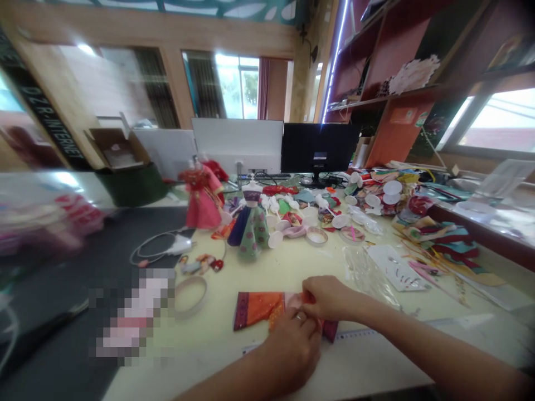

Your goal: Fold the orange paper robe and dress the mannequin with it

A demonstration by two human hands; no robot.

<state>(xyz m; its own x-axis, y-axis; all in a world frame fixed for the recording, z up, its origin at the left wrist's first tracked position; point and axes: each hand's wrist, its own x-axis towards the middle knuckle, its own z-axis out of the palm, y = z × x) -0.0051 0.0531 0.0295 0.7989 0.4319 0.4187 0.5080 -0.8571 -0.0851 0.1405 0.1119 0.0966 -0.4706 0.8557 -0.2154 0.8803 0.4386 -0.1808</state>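
Note:
A small orange cloth garment (261, 307) with purple ends lies flat on the pale tabletop in front of me. My left hand (295, 340), with a ring on one finger, presses its curled fingers onto the middle of the garment. Just above and to the right, my right hand (328, 299) pinches the pinkish upper part of the cloth, its fingertips close to those of the left. The hands hide much of the garment's right half. A ruler (359, 334) lies by the garment and partly under my right forearm.
Small dressed figures, one with a green skirt (253, 239) and one in a pink dress (203, 206), stand behind. Tape rolls (190, 296), a clear plastic bag (368, 273), a white cable (152, 250) and fabric scraps (447, 245) surround the work area. Monitors (320, 147) line the back.

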